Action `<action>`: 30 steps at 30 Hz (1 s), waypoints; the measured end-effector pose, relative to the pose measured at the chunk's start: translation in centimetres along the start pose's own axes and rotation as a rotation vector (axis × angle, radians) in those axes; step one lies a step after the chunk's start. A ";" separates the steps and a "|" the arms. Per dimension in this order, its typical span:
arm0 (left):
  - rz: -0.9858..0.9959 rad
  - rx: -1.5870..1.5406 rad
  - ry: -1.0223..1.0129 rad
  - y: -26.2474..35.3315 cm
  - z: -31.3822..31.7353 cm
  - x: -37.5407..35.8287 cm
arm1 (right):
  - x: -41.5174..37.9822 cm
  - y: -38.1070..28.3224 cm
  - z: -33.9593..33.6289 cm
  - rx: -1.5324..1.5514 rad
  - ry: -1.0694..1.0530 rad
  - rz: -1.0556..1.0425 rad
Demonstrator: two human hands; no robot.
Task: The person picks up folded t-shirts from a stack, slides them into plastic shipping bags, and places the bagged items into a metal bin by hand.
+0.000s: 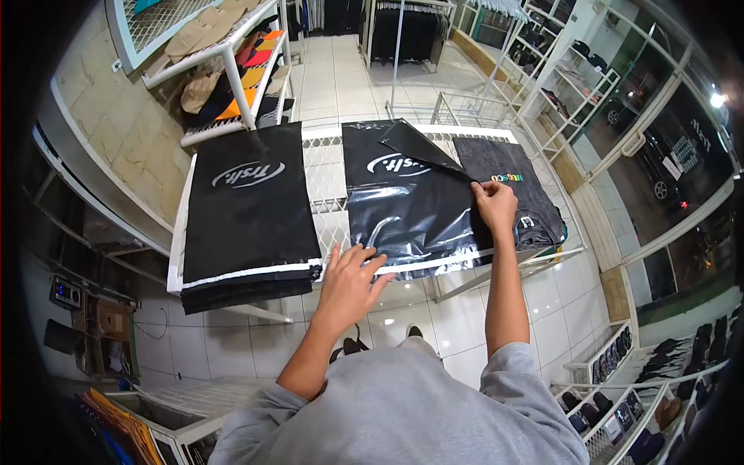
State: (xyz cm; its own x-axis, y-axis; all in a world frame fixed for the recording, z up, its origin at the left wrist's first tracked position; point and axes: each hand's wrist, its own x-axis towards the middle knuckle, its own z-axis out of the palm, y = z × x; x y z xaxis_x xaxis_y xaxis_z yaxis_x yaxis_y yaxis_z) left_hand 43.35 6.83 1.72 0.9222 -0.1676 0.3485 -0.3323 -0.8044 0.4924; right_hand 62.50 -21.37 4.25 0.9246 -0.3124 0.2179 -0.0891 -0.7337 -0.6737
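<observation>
A glossy black plastic bag (411, 213) with a white logo lies across the middle of the white mesh table (325, 167). Its far right corner is folded over, and my right hand (496, 205) pinches the bag's right edge. At the bag's near left corner rests my left hand (353, 283), fingers spread, touching the near edge by the white strip. To the left is a stack of similar black bags (248, 209) with a white strip along its near edge. Beside my right hand, a folded dark grey garment (511, 182) with colourful lettering lies on the right.
A white rack (232, 81) of caps and coloured cloth stands at the far left. Dark clothes (407, 35) hang at the back. Shelves (577, 85) and a glass door are on the right; more racks flank me near the bottom corners.
</observation>
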 end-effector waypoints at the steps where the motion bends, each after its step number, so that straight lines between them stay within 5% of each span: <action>1: -0.016 0.003 0.015 0.2 0.1 0.0 | 0.1 0.4 0.1 -0.060 0.017 -0.067; 9: -0.110 0.016 0.186 1.4 1.9 0.3 | 4.7 -3.0 6.2 -0.219 0.172 -0.893; 12: -0.150 0.037 0.216 2.0 2.3 0.1 | 7.7 -3.9 9.6 -0.310 -0.134 -0.892; 14: -0.163 0.063 0.245 2.2 2.5 0.3 | 9.1 -4.0 10.5 -0.323 -0.102 -0.886; 20: -0.221 0.088 0.291 3.4 3.1 0.4 | 14.1 -4.7 10.6 0.119 -0.235 -0.239; 26: -0.254 0.132 0.277 4.1 3.2 0.6 | 15.4 -3.5 8.6 -0.076 -0.090 -0.292; 30: -0.218 0.153 0.246 5.5 3.1 1.6 | 12.3 -1.8 0.6 -0.061 -0.153 -0.283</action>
State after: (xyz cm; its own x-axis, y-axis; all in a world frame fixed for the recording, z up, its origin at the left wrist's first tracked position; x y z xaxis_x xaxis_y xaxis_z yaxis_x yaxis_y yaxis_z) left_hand 43.62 0.38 2.54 0.8868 0.1442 0.4390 -0.0824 -0.8855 0.4573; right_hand 74.29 -23.56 7.69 0.9603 0.0005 0.2789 0.1620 -0.8148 -0.5566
